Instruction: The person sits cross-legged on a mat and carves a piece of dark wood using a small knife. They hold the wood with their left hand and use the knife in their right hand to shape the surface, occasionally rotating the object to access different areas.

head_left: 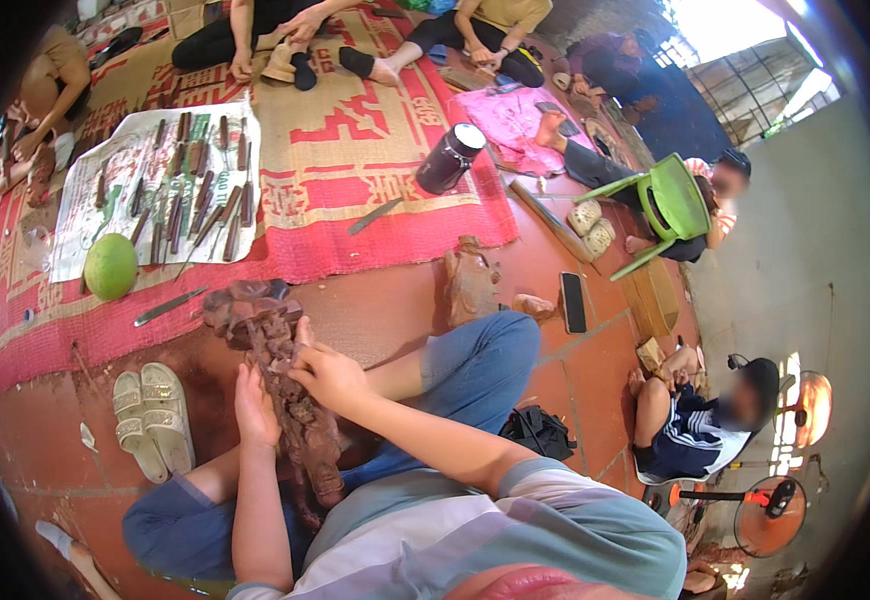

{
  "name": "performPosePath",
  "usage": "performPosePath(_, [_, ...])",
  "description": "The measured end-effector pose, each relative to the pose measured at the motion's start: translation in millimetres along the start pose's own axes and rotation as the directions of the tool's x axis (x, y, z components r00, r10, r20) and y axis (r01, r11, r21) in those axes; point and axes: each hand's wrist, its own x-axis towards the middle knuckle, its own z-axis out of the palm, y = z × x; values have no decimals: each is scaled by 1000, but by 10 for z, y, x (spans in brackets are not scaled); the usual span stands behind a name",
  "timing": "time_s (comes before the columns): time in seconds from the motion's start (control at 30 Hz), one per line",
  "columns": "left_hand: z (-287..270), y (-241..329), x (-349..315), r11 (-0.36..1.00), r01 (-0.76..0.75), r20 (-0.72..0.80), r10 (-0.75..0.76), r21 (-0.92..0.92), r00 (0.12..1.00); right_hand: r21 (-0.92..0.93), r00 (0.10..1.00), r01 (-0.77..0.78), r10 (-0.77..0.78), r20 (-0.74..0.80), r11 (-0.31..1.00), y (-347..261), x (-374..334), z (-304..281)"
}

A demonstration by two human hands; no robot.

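Over the person's blue trousers [485, 360], a brown wooden carving [300, 425] slants lengthwise, its wide end away from the body, seemingly so that the lap bears the weight. The left hand [258, 408] lies against its side, fingers fairly straight, likely steadying it; the right hand [330, 372] bends over its upper part, though I cannot tell whether it grips. Pale sandals [155, 422] sit just left, off the mat [300, 215]. Beyond, a knife [170, 307] lies near a green fruit [111, 267]. Slim tools [202, 203] are spread over a white sheet [75, 230], perhaps for easy picking. Rightward, another carving [472, 285] stands near a phone [574, 303].
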Motion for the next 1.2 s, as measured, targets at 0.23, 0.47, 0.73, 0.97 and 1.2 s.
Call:
performPosePath(0.23, [-8,26,-6,998,-9,-62,13,61,998,4,994,68,-68,-85,998,101,81,210])
performPosePath(0.47, [148,27,-53,997,-14,-69,19,70,997,-25,990,37,-40,-135,999,-3,292,169])
performPosePath(0.73, [64,40,-47,996,-47,-7,48,76,999,-17,997,56,-57,-57,998,104,-68,-25])
performPosePath(0.97, [207,23,-102,992,-26,-126,41,120,991,30,990,61,-57,-128,998,57,237,170])
performPosePath(1.2, [74,22,-50,991,-17,-50,23,131,998,21,992,93,-90,-87,995,108,-92,115])
